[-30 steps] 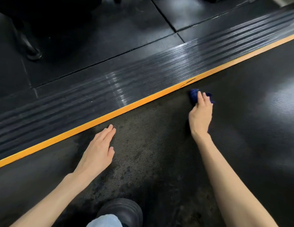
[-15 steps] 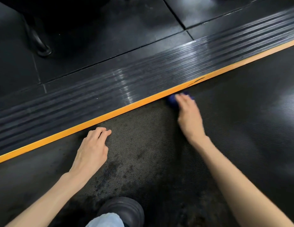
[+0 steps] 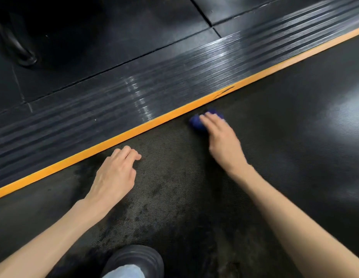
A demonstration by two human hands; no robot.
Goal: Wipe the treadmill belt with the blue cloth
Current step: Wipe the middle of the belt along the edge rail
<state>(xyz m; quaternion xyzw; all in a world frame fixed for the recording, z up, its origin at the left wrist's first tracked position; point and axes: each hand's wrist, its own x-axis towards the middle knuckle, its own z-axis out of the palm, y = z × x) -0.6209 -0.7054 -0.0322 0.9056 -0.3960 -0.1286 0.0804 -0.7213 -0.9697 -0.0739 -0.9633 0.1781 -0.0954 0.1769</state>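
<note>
Pressing blue cloth [image 3: 195, 123] onto belt [image 3: 294, 137], right hand [image 3: 222, 140] has fingers straight.

Most of the blue cloth [image 3: 195, 123] lies hidden under the right grip [image 3: 221, 137], itself smeared by motion blur, fingertip outlines soft. The bottom edge cuts off both forearms [image 3: 46, 245] and the dark shoe [image 3: 134, 258]; the treadmill belt [image 3: 294, 141] runs out of frame right, and a black machine leg [image 3: 20, 51] is cropped top left
</note>
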